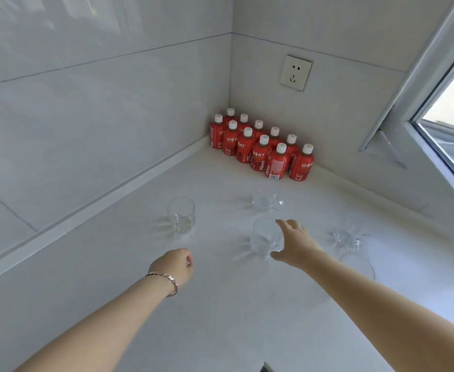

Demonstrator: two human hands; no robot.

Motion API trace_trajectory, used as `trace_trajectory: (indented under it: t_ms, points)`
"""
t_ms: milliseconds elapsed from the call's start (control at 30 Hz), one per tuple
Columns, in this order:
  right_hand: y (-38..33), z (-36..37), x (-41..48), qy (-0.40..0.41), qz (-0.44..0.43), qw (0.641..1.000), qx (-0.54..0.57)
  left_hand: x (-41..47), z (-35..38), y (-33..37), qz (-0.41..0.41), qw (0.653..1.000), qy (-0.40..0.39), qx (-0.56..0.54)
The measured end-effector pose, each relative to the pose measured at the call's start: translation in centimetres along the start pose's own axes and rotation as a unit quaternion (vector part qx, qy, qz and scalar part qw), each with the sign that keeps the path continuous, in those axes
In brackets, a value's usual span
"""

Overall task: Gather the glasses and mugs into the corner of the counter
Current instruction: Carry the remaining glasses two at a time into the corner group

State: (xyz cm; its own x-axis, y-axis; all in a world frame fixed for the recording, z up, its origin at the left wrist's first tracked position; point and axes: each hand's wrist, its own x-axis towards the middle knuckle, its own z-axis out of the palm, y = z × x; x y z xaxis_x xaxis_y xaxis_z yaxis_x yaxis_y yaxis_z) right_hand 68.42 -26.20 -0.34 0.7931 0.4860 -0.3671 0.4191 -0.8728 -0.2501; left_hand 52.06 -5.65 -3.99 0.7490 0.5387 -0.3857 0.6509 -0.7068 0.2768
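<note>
We are in a home kitchen, at the inner corner of a white counter [220, 304]. Glossy pale wall tiles [99, 108] rise on both sides above a low upstand, as a kitchen backsplash does. A wall socket [295, 73] sits just above counter height, where small appliances would plug in. To our right an aluminium-framed window [440, 103] stands open with daylight behind it. Red juice bottles [260, 147] with white caps stand in rows in the corner, and clear drinking glasses [180, 216] stand on the counter in front of them: household stock, not shop display or lab ware.
</note>
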Motion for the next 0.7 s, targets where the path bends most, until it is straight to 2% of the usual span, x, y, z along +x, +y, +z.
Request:
trace_trajectory:
  t_ms: [267,500,600,700]
  points:
    - [0.1,0.5,7.1,-0.099,-0.04,0.994,-0.011,7.7,-3.8,0.1,-0.049,0.987,0.132,-0.074]
    - [1.2,0.0,5.9,-0.063,-0.05,0.997,-0.002,13.8,-3.8,1.9,-0.122,0.984,0.044,-0.123]
    - [1.6,-0.7,4.9,-0.039,-0.049,0.998,0.006,13.9,-3.0,1.7,-0.119,0.98,0.075,-0.14]
    - [1.5,-1.3,3.5,-0.017,-0.043,0.999,0.025,12.1,-2.3,1.1,-0.079,0.988,0.083,-0.103]
